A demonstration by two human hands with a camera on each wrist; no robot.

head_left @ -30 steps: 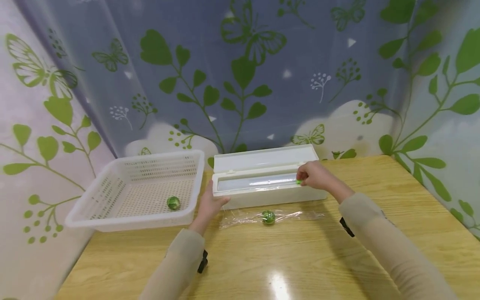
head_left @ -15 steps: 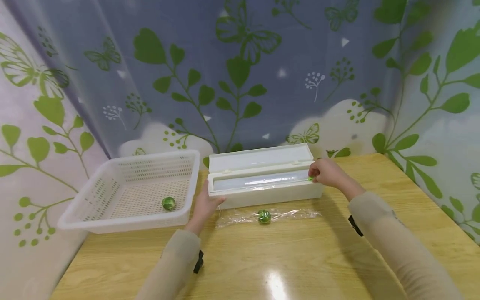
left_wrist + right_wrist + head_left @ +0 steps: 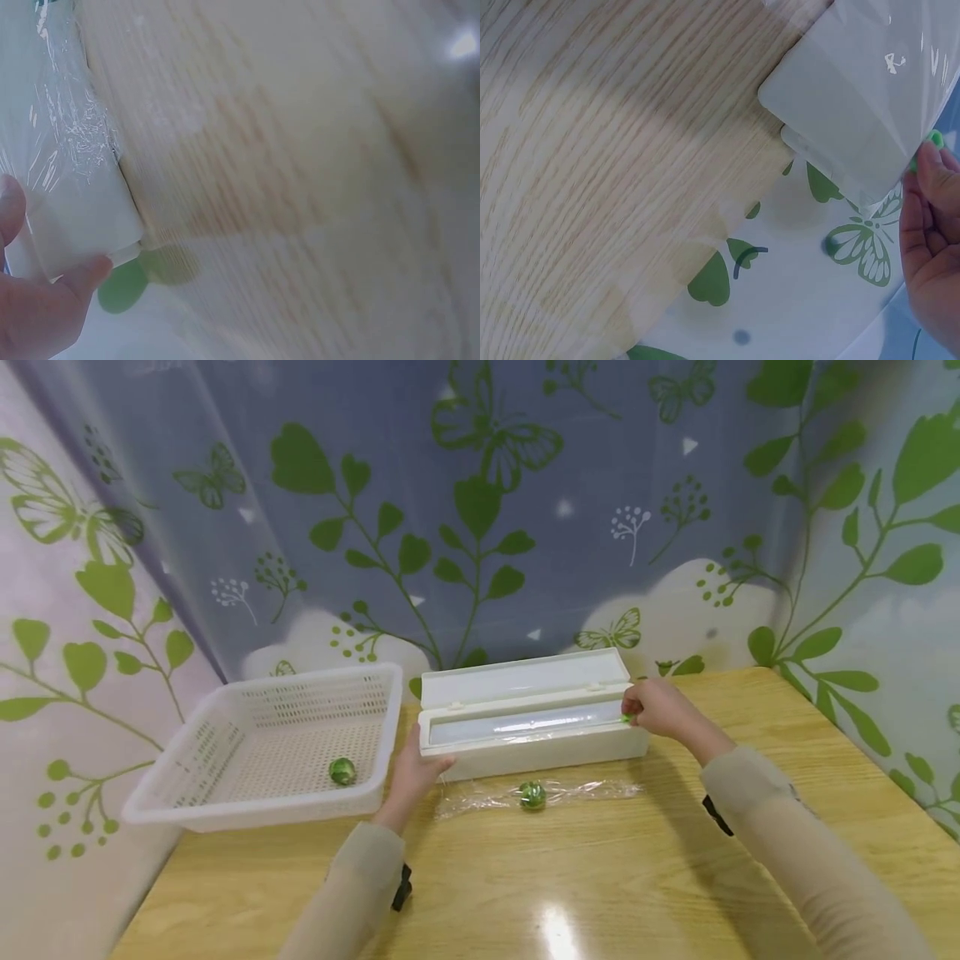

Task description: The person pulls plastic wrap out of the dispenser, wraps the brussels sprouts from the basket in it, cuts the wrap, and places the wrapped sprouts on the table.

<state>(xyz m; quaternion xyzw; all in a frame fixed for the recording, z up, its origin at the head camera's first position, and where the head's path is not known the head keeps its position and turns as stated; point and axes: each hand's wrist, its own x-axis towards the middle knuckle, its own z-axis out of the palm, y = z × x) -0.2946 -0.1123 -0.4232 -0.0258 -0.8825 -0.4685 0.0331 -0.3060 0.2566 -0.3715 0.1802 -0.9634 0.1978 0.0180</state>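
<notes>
A long white cling film dispenser (image 3: 551, 750) lies across the table, its lid (image 3: 525, 683) tipped back. My left hand (image 3: 408, 774) grips its left end, with the thumb on the front face. At the opposite end, my right hand (image 3: 663, 708) pinches a small bright green slide cutter (image 3: 935, 138) between thumb and fingers. Clear film hangs over the dispenser's front in both wrist views. Just in front lies a crinkled strip of cling film (image 3: 465, 799) with a Brussels sprout (image 3: 532, 796) at its middle.
To the left stands a white plastic basket (image 3: 255, 811) with slotted sides, holding another Brussels sprout (image 3: 342, 771). A patterned curtain (image 3: 495, 527) hangs close behind the wooden table (image 3: 480, 885).
My right hand has slid the green cutter rightward along the dispenser to its right end, then stayed there. My left hand keeps its grip on the left end.
</notes>
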